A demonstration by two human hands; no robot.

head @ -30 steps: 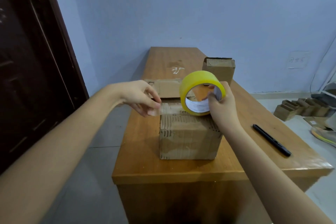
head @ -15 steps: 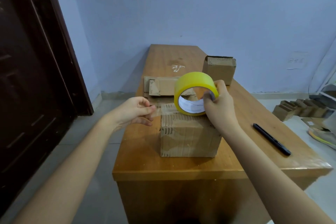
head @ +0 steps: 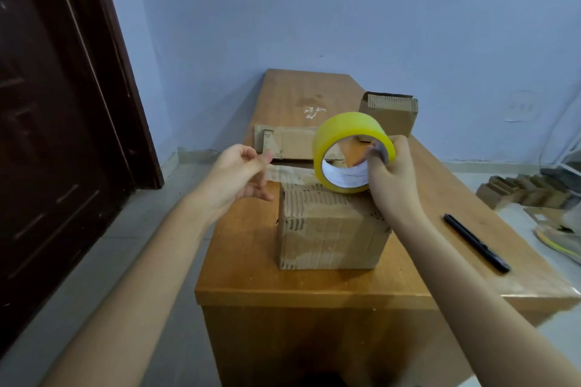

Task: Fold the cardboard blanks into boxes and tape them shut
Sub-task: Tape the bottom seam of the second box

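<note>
The folded box [head: 330,229] stands near the tabletop's [head: 251,276] front edge. Over it the right hand [head: 390,173] grips the yellow tape roll [head: 349,151], fingers curled through its core, while the left hand [head: 239,173] pinches the clear tape strip [head: 289,173] pulled leftward (taping step, I judge). Next: press the strip onto the seam. No legible writing.
</note>
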